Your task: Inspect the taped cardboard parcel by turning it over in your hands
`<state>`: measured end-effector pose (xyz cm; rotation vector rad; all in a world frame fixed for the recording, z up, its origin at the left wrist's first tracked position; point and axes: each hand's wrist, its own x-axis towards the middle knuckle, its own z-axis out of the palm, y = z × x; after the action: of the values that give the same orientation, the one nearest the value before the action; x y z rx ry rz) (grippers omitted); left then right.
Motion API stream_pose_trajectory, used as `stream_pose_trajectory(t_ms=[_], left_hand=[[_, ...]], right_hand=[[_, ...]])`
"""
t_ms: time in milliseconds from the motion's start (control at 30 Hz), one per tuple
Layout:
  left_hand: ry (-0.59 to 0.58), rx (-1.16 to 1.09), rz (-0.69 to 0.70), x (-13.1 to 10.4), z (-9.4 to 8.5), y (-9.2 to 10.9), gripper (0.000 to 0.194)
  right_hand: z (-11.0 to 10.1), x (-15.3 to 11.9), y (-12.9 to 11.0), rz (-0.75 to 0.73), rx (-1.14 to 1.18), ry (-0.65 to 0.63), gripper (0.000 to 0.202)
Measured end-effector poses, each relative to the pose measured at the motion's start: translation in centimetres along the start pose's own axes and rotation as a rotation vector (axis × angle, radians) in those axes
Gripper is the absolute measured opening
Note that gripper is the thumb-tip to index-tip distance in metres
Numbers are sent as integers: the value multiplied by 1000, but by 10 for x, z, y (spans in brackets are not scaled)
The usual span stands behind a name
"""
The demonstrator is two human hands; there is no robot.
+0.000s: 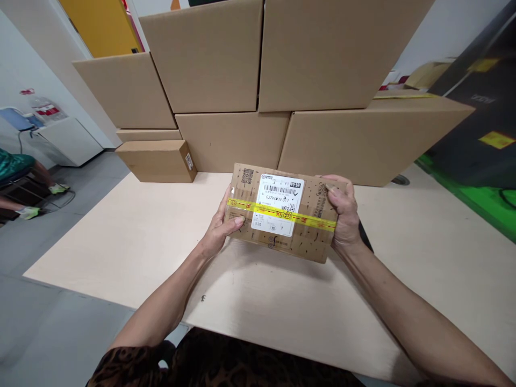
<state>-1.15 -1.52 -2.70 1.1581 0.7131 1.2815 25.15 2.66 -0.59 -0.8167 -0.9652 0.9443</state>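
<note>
A small brown cardboard parcel (308, 244) is held up over the table, tilted so that its labelled face is toward me. It carries a white shipping label (273, 204) and a strip of yellow printed tape (242, 204) across its width. My left hand (220, 228) grips the left edge, thumb on the front face and fingers hidden behind. At the right edge, my right hand (344, 215) is closed round the upper corner, its thumb pressed near the top. Part of a dark object (366, 236) shows beside my right wrist; its kind is hidden.
Large cardboard boxes (217, 59) are stacked along the back of the pale wooden table (161, 236). A smaller carton (157, 161) stands at the back left. Beyond the left edge, a person's leg and shoe (28, 212) show. A dark cabinet (479, 102) rises at the right.
</note>
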Motion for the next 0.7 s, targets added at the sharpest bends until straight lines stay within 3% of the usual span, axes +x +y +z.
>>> stream_pose_trajectory(t_ms=[700], left_hand=[[39,-20,-10,1,0,0,95]], right_hand=[[-3,-1,-1,7,-34,-30,22]])
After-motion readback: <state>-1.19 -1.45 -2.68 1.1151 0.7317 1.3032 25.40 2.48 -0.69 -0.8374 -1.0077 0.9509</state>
